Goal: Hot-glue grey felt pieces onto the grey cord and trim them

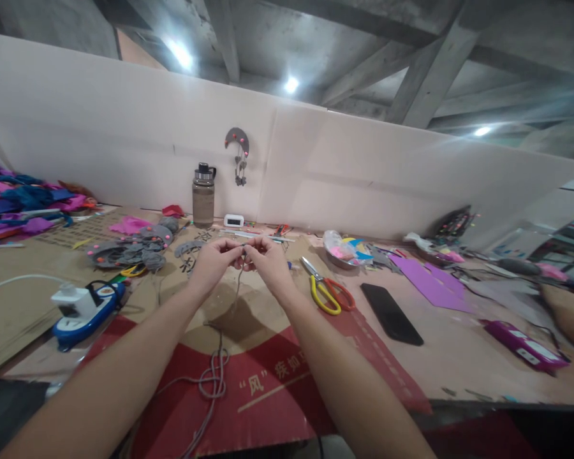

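Observation:
My left hand (216, 260) and my right hand (270, 260) meet above the middle of the table, fingertips pinched together. Between them they hold a grey cord (240, 285); a small dark bit shows at the fingertips, too small to make out. From there the cord hangs down to a loose, looped tangle on the red part of a printed cardboard sheet (277, 408). Scissors (321, 287) with yellow and orange handles lie partly spread, right of my right hand. Grey felt pieces with pink dots (110, 252) are heaped left of my left hand.
A water bottle (203, 197) stands by the white partition, where a grey crescent ornament (238, 140) hangs. A blue power strip (88, 319) sits left. At right are a black phone (391, 313), purple sheets (428, 280), a magenta device (523, 344) and another person's arm (567, 319).

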Motion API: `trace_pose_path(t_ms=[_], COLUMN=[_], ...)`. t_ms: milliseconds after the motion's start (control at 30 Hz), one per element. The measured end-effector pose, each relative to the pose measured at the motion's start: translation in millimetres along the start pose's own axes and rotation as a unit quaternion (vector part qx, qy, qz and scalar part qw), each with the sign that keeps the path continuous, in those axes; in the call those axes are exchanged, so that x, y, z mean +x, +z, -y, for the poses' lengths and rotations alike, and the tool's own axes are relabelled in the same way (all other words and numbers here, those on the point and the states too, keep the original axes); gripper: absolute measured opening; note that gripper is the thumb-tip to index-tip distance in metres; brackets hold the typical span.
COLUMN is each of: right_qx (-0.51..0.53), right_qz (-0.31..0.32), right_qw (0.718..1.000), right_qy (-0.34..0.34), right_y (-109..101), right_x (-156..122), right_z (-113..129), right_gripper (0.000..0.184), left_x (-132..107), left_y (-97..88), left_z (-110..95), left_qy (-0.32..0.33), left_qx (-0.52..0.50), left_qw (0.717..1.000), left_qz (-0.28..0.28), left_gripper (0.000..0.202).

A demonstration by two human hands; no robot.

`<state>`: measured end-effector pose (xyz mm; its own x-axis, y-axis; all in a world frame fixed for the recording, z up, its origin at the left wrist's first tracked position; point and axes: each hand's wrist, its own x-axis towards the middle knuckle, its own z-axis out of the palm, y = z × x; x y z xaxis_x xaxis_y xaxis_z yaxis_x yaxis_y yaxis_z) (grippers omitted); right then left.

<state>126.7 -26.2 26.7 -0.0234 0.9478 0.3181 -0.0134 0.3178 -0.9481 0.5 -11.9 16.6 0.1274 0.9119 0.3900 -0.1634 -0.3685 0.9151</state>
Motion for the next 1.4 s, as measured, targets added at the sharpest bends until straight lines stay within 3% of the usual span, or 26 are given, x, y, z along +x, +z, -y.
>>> trace_pose_path(t_ms=[200,300,600,833,933,1033,1167,1400], right_qx=[-0.128,-0.134,-0.021,-0.094,-0.100,-0.047,0.050,-0.111], right_qz=[-0.021,-0.019,-0.010,0.024,-0.024,-0.054,-0.006,-0.088], right_qw=[0.991,0.990,0.998,0.995,0.995,0.997,0.998,0.986], right_qy=[-0.032,-0.023,0.050,0.038,-0.013,-0.033,0.029,-0.091], right_y=[-5,-10,-23,-21,-19,-12,0,-2], right_x=[-1,1,7,1,0,-1,-4,-11], right_z=[2,-1,-4,-3,-7,-16,-25,-14], right_gripper=[0.007,0.004,0.006,0.012,0.020,0.027,0.042,0.012], left_x=[-4,-5,3,-2,-1,1,4,3], left_y=[-0.5,0.3,-5.2,-3.0,-4.2,-7.0,-9.8,-7.7], left_z=[-10,-13,-4,-16,-15,-10,-5,-5], left_qy=[0.012,0.018,-0.117,-0.059,-0.031,0.002,0.021,0.007], left_qx=[0.126,0.159,-0.010,0.131,0.166,0.182,0.205,0.152], left_qw=[0.992,0.987,0.989,0.987,0.985,0.983,0.979,0.988], left_qz=[-0.018,0.006,0.095,0.069,0.040,0.023,-0.012,-0.015], left_gripper=[0.012,0.011,0.029,0.019,0.020,0.020,0.020,0.020])
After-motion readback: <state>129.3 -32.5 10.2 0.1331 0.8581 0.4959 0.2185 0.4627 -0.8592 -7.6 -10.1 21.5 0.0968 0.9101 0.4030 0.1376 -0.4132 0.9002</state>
